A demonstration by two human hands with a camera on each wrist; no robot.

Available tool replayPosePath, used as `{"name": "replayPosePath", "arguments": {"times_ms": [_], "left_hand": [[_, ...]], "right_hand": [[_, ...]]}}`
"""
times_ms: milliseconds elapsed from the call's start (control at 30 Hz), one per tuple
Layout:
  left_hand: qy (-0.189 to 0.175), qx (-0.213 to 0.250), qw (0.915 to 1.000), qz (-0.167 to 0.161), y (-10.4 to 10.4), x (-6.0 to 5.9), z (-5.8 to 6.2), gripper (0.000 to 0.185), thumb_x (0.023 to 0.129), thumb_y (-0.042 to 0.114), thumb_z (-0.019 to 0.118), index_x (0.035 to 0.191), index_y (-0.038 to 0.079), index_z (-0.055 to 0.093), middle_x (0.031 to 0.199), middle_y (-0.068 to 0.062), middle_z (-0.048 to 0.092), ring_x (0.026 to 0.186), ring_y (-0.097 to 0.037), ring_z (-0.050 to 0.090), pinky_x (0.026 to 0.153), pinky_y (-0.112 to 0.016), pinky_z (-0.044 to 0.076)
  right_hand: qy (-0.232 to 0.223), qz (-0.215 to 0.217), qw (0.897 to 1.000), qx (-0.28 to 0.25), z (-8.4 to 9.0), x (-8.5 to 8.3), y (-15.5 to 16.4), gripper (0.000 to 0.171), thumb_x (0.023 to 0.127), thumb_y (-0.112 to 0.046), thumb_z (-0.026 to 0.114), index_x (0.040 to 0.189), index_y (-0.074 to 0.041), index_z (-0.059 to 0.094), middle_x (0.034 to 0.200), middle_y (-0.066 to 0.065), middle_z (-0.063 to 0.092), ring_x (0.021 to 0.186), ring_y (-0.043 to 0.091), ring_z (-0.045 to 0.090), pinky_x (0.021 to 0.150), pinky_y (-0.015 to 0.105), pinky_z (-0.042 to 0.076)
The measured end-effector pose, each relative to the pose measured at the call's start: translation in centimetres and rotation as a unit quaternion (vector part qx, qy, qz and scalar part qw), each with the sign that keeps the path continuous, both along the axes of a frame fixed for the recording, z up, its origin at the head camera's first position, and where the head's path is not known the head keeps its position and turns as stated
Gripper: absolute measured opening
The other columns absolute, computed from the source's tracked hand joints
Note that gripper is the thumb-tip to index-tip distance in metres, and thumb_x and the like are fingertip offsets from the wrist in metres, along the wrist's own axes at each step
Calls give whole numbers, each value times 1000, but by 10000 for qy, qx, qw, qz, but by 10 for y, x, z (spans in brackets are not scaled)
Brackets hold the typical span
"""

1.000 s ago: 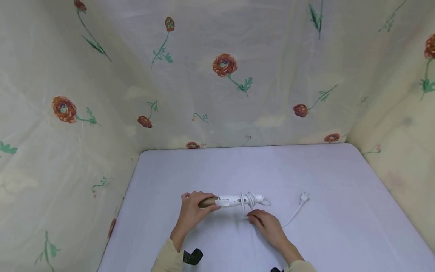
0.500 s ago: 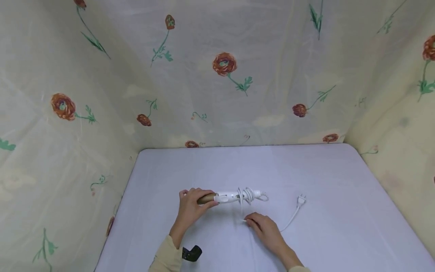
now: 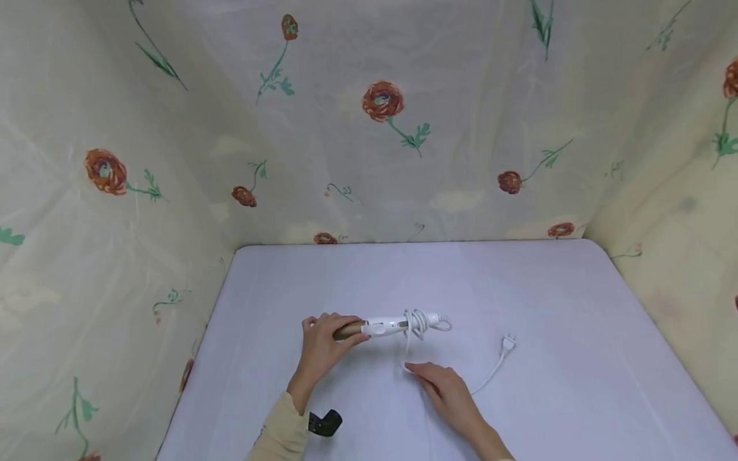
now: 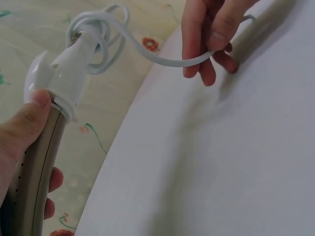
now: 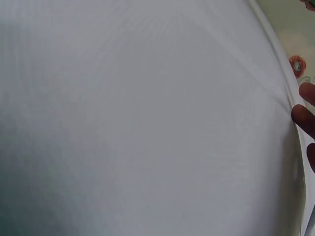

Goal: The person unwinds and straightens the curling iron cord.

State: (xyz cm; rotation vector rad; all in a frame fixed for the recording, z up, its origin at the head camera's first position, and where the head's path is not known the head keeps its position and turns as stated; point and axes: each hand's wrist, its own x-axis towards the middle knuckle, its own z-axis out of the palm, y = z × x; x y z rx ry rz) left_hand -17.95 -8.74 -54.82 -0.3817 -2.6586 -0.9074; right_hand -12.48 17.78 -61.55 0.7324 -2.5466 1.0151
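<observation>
Pinching the white cord (image 4: 167,60) between thumb and curled fingers (image 4: 220,34), the right hand (image 3: 441,387) has slid leftward along the tabletop (image 3: 576,307) over the last second, drawing the strand down from the coils on the curling iron (image 3: 383,326). The left hand (image 3: 323,342) keeps its fingers wrapped round the gold barrel, holding the iron just above the surface. Several loops already sit on the white handle; the plug (image 3: 507,344) lies well apart to the right, so loose cord remains unwound.
</observation>
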Motion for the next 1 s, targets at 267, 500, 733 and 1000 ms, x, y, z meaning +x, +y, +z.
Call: {"name": "replayPosePath", "arguments": {"times_ms": [267, 500, 733, 1000], "left_hand": [[7, -93, 9999, 50, 1, 1, -1, 39, 73, 54, 71, 104, 30, 72, 87, 11, 71, 80, -9, 56, 88, -46, 27], [-120, -70, 9999, 49, 3, 2, -3, 40, 74, 56, 69, 105, 32, 71, 89, 12, 71, 81, -9, 57, 88, -44, 26], [-70, -49, 9997, 229, -1, 3, -5, 41, 73, 55, 71, 105, 30, 72, 89, 11, 71, 80, -10, 57, 86, -44, 27], [-105, -113, 9994, 301, -3, 3, -10, 42, 71, 56, 71, 104, 30, 72, 86, 10, 71, 78, -10, 56, 84, -42, 26]], "right_hand": [[-132, -190, 9997, 87, 11, 6, -9, 52, 83, -7, 69, 133, -17, 54, 130, -1, 61, 116, 17, 59, 96, 40, 37], [-979, -202, 9943, -369, 25, 4, -22, 55, 90, -18, 63, 141, -19, 43, 139, -4, 53, 126, 20, 50, 104, 43, 35], [-1120, -52, 9878, -1085, 32, 3, -34, 41, 92, -12, 60, 132, -17, 52, 128, -6, 61, 118, 17, 56, 101, 42, 36], [-1334, 262, 9838, -1166, 45, 6, -37, 22, 96, -15, 55, 117, -14, 59, 103, -2, 66, 97, 10, 62, 86, 37, 49]]}}
